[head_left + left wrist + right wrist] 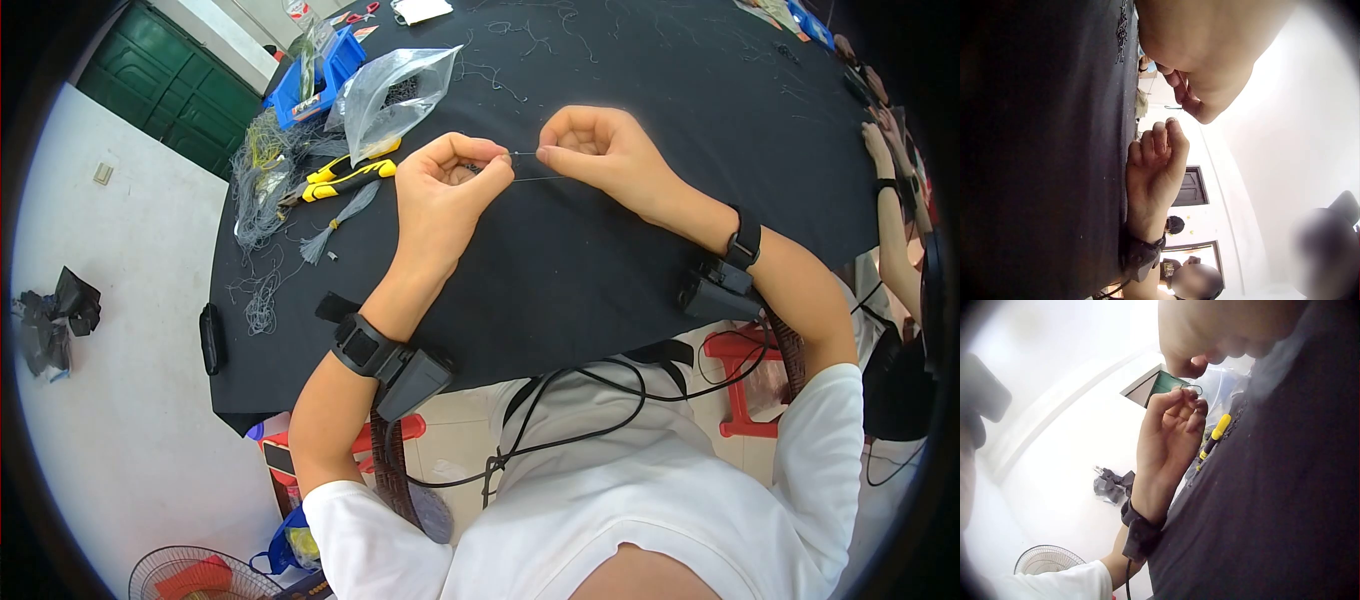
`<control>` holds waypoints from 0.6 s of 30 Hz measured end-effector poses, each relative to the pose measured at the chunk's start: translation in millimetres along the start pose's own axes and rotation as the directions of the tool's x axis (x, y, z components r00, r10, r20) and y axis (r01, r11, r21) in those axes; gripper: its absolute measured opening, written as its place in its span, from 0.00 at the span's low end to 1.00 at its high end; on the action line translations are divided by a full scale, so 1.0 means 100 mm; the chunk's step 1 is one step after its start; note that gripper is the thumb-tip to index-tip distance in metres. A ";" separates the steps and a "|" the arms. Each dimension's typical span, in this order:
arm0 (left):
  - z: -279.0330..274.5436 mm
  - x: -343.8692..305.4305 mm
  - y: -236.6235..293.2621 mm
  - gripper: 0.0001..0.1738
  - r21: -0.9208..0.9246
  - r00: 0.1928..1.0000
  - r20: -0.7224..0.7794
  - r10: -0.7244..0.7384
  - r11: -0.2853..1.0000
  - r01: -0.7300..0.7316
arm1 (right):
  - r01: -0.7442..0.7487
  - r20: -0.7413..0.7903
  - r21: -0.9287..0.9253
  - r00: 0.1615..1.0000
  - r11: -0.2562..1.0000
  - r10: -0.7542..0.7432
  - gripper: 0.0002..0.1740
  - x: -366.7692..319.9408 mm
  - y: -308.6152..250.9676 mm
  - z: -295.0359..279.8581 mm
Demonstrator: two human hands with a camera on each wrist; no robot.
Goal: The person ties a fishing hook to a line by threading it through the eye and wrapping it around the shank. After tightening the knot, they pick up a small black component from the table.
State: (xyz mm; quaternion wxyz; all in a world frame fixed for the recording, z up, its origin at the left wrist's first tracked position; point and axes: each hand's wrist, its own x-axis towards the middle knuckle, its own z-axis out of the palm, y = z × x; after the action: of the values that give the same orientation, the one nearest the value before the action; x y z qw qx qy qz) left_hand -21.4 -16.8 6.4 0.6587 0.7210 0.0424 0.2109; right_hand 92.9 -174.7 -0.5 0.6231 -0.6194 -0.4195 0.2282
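My left hand (440, 200) is raised over the black cloth, thumb and forefinger pinching a thin grey cord (535, 179). Facing it, my right hand (618, 160) pinches the same cord between thumb and forefinger, its other fingers curled in. Two fine strands span the short gap between the hands. In the right wrist view a small dark loop of cord (1200, 388) stands out at the left fingertips (1177, 394). A tiny pale spot shows on the cord beside the left fingertips in the head view; what it is I cannot tell.
Yellow-and-black pliers (350, 180) lie left of my left hand, near a bundle of grey cords (340, 222). Behind are a clear plastic bag (385, 110) and a blue bin (340, 62). Loose cords (500, 80) lie on the black tablecloth (600, 290). Another person's arm (885, 170) is at right.
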 end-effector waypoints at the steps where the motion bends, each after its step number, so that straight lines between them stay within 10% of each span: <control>1: 0.00 0.00 0.00 0.05 0.004 1.000 -0.002 -0.001 1.000 0.001 | -0.003 -0.005 0.001 1.000 1.000 0.003 0.08 0.00 0.00 0.00; 18: 0.01 -0.01 0.00 0.05 -0.027 1.000 0.021 0.008 1.000 -0.007 | -0.008 0.163 0.065 0.987 0.998 -0.003 0.06 -0.01 0.02 0.00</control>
State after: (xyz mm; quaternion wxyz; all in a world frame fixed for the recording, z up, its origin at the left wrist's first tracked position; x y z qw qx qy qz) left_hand -21.7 -17.6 6.4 0.6681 0.7143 0.0297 0.2063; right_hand 93.4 -175.1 -3.0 0.6061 -0.5786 -0.4607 0.2926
